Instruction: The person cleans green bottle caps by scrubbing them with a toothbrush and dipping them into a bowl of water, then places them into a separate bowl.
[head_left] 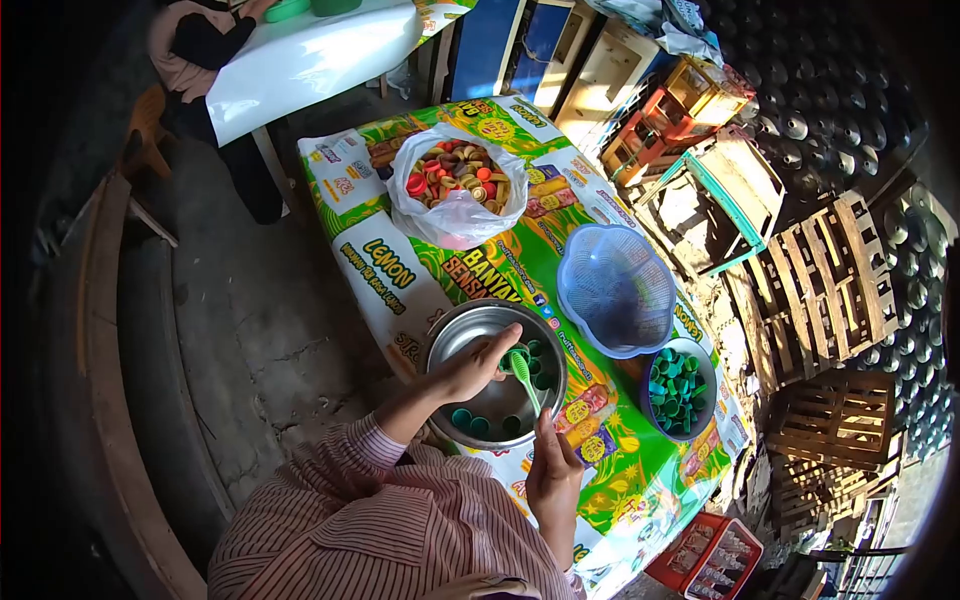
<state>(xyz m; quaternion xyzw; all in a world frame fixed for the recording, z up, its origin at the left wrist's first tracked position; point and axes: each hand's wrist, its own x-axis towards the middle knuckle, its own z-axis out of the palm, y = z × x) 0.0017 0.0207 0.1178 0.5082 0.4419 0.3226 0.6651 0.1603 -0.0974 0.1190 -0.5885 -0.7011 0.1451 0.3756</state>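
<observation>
Left fingers [506, 338] pinch one green cap [506, 361], right fingers [547, 436] a green brush [523, 374]; several loose caps [470, 421] lie beneath, many piled caps [678, 388] rightward.

Wooden pallets [815, 285] lean near a grey concrete floor [270, 340].

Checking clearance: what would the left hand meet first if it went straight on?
Likely the metal bowl's rim, unless the left hand is high enough to clear it; height is unclear.

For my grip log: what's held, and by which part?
The right hand holds the brush by the handle's end; the left hand seems to hold a cap, but where is hidden.
</observation>
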